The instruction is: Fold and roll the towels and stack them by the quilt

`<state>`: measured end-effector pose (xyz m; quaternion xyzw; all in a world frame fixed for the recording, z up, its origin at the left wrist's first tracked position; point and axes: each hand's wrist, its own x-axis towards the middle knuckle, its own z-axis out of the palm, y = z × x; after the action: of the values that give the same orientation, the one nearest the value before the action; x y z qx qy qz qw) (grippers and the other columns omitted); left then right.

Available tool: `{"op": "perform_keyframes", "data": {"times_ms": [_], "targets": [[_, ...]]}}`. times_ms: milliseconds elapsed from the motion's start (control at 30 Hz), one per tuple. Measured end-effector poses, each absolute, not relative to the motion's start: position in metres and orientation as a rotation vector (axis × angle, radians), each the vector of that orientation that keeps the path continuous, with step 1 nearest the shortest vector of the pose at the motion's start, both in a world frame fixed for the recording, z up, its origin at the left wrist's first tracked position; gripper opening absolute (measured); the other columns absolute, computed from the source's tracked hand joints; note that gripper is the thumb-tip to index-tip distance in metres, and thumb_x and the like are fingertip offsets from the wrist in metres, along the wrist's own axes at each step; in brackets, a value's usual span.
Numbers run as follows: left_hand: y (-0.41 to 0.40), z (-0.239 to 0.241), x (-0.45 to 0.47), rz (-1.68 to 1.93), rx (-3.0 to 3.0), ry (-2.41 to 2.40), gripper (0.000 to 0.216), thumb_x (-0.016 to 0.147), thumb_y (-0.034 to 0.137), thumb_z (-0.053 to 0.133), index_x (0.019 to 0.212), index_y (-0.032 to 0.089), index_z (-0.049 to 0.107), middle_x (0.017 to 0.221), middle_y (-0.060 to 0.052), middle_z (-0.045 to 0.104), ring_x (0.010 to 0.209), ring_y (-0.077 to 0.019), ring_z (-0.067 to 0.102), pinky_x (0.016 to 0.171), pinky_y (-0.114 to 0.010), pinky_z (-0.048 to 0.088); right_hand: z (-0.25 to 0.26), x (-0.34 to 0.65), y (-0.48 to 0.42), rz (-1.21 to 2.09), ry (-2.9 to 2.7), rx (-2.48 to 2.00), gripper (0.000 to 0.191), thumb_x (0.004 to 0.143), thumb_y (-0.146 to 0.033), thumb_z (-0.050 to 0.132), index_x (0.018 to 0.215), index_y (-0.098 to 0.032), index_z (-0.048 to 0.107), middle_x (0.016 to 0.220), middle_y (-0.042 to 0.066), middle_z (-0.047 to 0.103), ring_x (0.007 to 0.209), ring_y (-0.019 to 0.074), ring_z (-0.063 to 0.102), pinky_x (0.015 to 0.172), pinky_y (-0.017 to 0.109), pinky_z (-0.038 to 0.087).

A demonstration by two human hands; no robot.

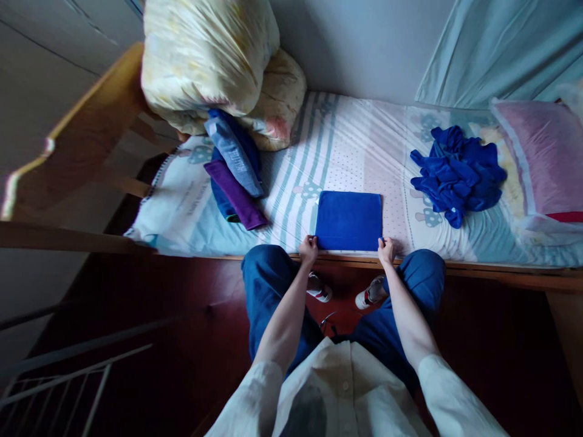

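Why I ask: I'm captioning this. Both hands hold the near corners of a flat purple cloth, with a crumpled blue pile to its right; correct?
The colour is wrong: the head view shows the flat cloth is blue, not purple. The rest stands.

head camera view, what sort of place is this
Likely a bedroom or dormitory: a wood-edged bed covered in white-and-teal patterned fabric, a puffy pale-yellow floral quilt and a pink fabric pillow with a pale border.

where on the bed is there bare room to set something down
Bare bedsheet lies between the flat blue cloth and the wall, and between that cloth and the crumpled blue pile. Crowded: the folded fabrics by the bundled quilt, and the pile near the pink pillow.
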<state>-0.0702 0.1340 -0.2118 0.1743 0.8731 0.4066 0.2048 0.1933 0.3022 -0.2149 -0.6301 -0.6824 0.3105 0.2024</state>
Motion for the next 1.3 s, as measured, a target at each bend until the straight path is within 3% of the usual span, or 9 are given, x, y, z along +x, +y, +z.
{"op": "perform_keyframes", "data": {"times_ms": [233,400,500,600,733,867,1033,1300], "targets": [[0.135,-0.209,-0.069,1.147,0.476,2.431,0.016,0.091,0.034,0.056,0.081,0.023,0.061,0.064,0.000,0.060,0.067,-0.0192,0.058,0.068,-0.028,0.042,-0.209,0.191,0.300,0.882,-1.885,-1.764,0.024,0.090,-0.040,0.057,0.089,-0.019,0.069,0.080,0.010,0.073,0.081,0.0253,0.064,0.079,0.034,0.047],[0.132,-0.199,-0.063,1.240,0.507,2.428,0.016,0.092,0.033,0.054,0.099,0.021,0.062,0.081,-0.003,0.067,0.074,-0.0188,0.063,0.074,-0.029,0.049,-0.195,0.195,0.293,0.821,-1.872,-1.686,0.025,0.093,-0.039,0.054,0.100,-0.019,0.067,0.088,0.009,0.074,0.081,0.0238,0.065,0.079,0.033,0.049],[0.130,-0.187,-0.062,1.243,0.758,2.483,0.021,0.092,0.027,0.053,0.109,0.019,0.063,0.109,-0.011,0.069,0.099,-0.0238,0.066,0.092,-0.036,0.051,-0.182,0.195,0.288,0.690,-1.948,-1.574,0.028,0.097,-0.034,0.048,0.108,-0.018,0.068,0.106,0.014,0.074,0.099,0.0256,0.065,0.091,0.037,0.049],[0.129,-0.178,-0.063,1.070,1.190,2.401,0.027,0.092,0.025,0.053,0.117,0.021,0.065,0.131,-0.014,0.064,0.127,-0.0286,0.056,0.111,-0.043,0.043,-0.173,0.193,0.281,0.628,-2.145,-1.338,0.032,0.099,-0.028,0.043,0.114,-0.018,0.070,0.118,0.015,0.072,0.114,0.0261,0.062,0.104,0.041,0.045],[0.127,-0.183,-0.061,0.819,1.553,2.157,0.040,0.090,0.025,0.055,0.129,0.019,0.063,0.145,-0.014,0.059,0.141,-0.0302,0.047,0.120,-0.047,0.035,-0.172,0.191,0.271,0.680,-2.463,-1.077,0.037,0.095,-0.023,0.048,0.126,-0.020,0.069,0.133,0.012,0.068,0.128,0.0256,0.057,0.114,0.044,0.040],[0.122,-0.202,-0.062,0.639,1.567,2.165,0.058,0.083,0.015,0.052,0.141,0.013,0.056,0.150,-0.018,0.054,0.145,-0.0330,0.043,0.123,-0.051,0.031,-0.179,0.199,0.267,0.671,-2.620,-1.117,0.048,0.090,-0.017,0.053,0.138,-0.018,0.063,0.147,0.013,0.059,0.140,0.0266,0.049,0.117,0.047,0.038],[0.122,-0.217,-0.067,0.557,1.574,2.173,0.075,0.074,0.002,0.046,0.148,0.012,0.049,0.150,-0.019,0.054,0.146,-0.0332,0.042,0.124,-0.054,0.029,-0.190,0.203,0.272,0.640,-2.632,-1.229,0.057,0.089,-0.009,0.050,0.145,-0.015,0.056,0.151,0.016,0.055,0.142,0.0274,0.049,0.117,0.049,0.039],[0.126,-0.218,-0.073,0.579,1.603,2.152,0.064,0.084,0.003,0.038,0.146,0.012,0.050,0.147,-0.019,0.058,0.146,-0.0276,0.044,0.124,-0.048,0.029,-0.196,0.188,0.283,0.471,-2.784,-1.225,0.059,0.086,0.000,0.045,0.140,-0.015,0.062,0.143,0.018,0.062,0.138,0.0304,0.053,0.116,0.052,0.036]]}}
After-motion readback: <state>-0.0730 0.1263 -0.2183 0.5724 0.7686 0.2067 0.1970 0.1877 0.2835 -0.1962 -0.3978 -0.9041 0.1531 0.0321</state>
